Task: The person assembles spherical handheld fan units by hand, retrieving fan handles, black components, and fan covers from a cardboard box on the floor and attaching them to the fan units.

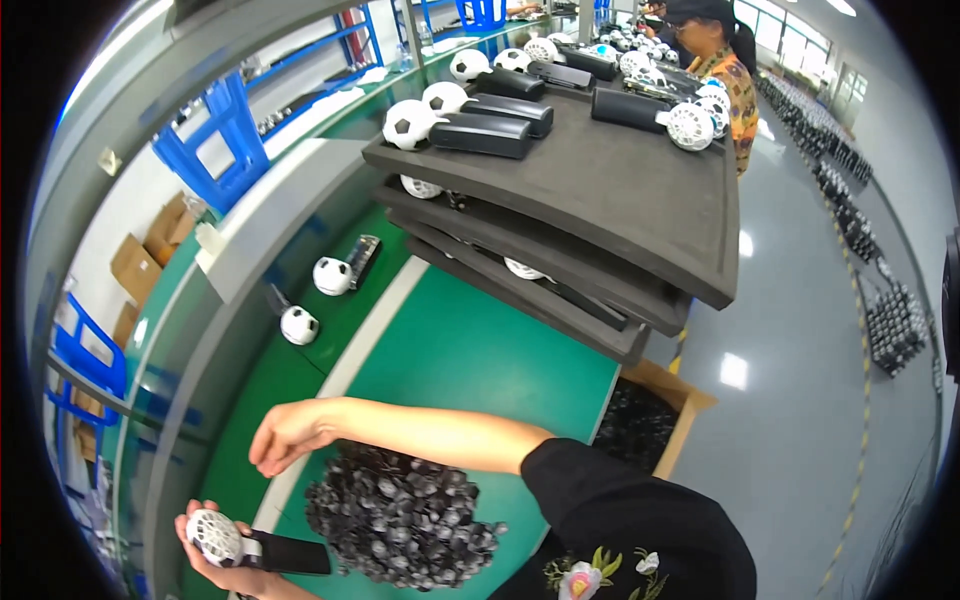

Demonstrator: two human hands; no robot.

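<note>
At the lower left, my left hand (pixel 205 560) is wrapped round a handheld device (pixel 222 543) with a white lattice soccer-ball head and a black handle. The handle points right, toward a heap of small black plastic pieces (pixel 400 515) on the green tabletop. Above and left of that heap hovers my right hand (pixel 292 436), its fingers bent and pressed together; anything between them is too small to make out. Farther up the green belt lie a ball-headed unit with an exposed dark part (pixel 333 276) and another ball-headed unit (pixel 299 325).
Stacked dark trays (pixel 590 170) stand ahead, bearing several ball-headed devices. A cardboard box (pixel 690 400) of black pieces sits beside the table's right edge. Blue stools (pixel 215 140) stand across the belt (pixel 255 400). A person (pixel 715 60) is at the far right of the trays.
</note>
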